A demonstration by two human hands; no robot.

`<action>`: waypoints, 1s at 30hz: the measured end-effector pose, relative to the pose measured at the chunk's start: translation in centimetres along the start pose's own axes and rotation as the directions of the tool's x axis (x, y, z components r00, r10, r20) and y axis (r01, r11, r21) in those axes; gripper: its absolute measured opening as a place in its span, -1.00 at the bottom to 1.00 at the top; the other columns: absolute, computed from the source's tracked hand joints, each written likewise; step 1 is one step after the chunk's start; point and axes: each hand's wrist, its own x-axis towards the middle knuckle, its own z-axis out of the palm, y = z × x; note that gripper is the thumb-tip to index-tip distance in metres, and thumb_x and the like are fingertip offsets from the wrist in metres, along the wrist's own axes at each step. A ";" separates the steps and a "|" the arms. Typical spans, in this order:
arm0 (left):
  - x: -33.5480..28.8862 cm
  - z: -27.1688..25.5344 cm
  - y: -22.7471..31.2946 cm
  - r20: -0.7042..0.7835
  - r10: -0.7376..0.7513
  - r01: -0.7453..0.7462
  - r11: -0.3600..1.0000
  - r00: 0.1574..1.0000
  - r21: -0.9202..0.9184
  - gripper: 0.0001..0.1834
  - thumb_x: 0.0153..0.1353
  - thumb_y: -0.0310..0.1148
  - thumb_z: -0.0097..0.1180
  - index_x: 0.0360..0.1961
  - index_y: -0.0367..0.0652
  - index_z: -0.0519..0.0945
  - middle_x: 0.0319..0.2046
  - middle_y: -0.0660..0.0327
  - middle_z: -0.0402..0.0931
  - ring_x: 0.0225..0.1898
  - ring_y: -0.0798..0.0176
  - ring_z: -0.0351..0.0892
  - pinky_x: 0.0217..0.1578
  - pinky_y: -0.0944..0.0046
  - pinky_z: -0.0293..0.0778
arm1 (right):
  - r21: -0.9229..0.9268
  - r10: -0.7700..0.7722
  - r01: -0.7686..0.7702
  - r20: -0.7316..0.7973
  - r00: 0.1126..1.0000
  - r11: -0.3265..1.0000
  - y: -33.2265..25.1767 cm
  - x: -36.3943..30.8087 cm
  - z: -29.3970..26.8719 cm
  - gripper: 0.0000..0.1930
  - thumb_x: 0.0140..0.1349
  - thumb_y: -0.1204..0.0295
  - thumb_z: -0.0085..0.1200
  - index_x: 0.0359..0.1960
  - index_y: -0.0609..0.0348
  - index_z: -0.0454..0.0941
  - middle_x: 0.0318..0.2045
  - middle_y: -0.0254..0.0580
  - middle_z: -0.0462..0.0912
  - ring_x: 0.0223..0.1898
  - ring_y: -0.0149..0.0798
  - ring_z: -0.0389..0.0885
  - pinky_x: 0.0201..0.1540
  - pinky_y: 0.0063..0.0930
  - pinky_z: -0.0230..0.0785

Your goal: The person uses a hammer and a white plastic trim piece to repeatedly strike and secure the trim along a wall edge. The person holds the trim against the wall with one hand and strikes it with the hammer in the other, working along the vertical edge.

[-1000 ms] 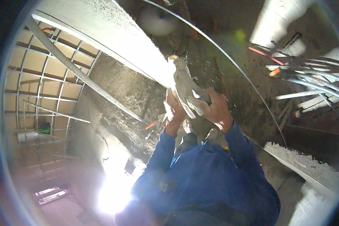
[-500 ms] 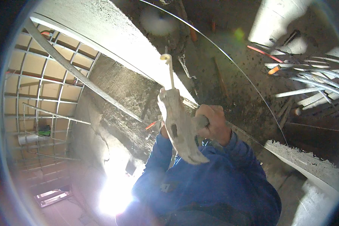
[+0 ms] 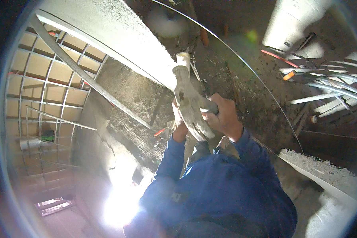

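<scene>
A power drill (image 3: pixel 186 95), pale with dust, points away from my chest at the underside of a white beam. Its blunt front end (image 3: pixel 183 59) overlaps the beam's edge; whether it touches, I cannot tell. My right hand (image 3: pixel 227 115) is wrapped round the dark side handle (image 3: pixel 210 106) that sticks out of the drill's right side. On the other side, my left hand (image 3: pixel 179 121) is closed against the drill body, with most of its fingers hidden behind it.
The brightly lit white beam (image 3: pixel 119 35) crosses the upper left. A thin wire (image 3: pixel 248 65) arcs over the right side. Several pipes (image 3: pixel 337 85) lie at the right, and a grey bar (image 3: pixel 83 75) slants at the left before a metal grid (image 3: pixel 43 79). A rough ledge (image 3: pixel 317 166) juts out lower right.
The drill has tilted and shifted slightly right, so its front end looks shorter and its thin bit no longer shows. Both hands moved a little up with it, and more of my left hand shows.
</scene>
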 end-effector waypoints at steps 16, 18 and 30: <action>-9.1 -8.8 2.5 0.061 -0.403 0.398 0.914 0.913 0.077 -0.71 0.36 -0.24 0.00 -0.28 -0.32 0.45 -0.56 0.04 0.41 -0.51 0.17 0.42 -0.48 0.15 0.34 | 0.033 0.286 -0.284 -0.135 0.949 0.958 3.5 5.2 2.8 -0.55 0.35 0.09 0.02 -0.25 0.36 0.49 -0.55 0.22 0.54 -0.49 0.18 0.59 -0.42 -0.08 0.40; -9.3 -8.6 3.1 0.092 -0.452 0.452 0.892 0.887 0.030 -0.71 0.36 -0.23 0.02 -0.29 -0.30 0.44 -0.58 0.09 0.39 -0.53 0.23 0.38 -0.51 0.17 0.33 | -0.071 0.119 -0.130 -0.148 0.982 0.989 5.2 3.6 2.7 -0.53 0.36 0.07 0.01 -0.25 0.38 0.48 -0.54 0.21 0.55 -0.49 0.18 0.60 -0.44 -0.09 0.39; -9.5 -7.4 1.6 0.076 -0.410 0.415 0.905 0.909 -0.092 -0.70 0.37 -0.23 0.03 -0.35 -0.29 0.38 -0.58 0.14 0.38 -0.53 0.29 0.37 -0.54 0.18 0.30 | -0.183 0.088 -0.089 -0.009 0.996 0.979 7.3 4.7 4.0 -0.57 0.31 0.17 0.06 -0.07 0.36 0.43 -0.35 0.29 0.60 -0.31 0.30 0.60 -0.27 -0.02 0.46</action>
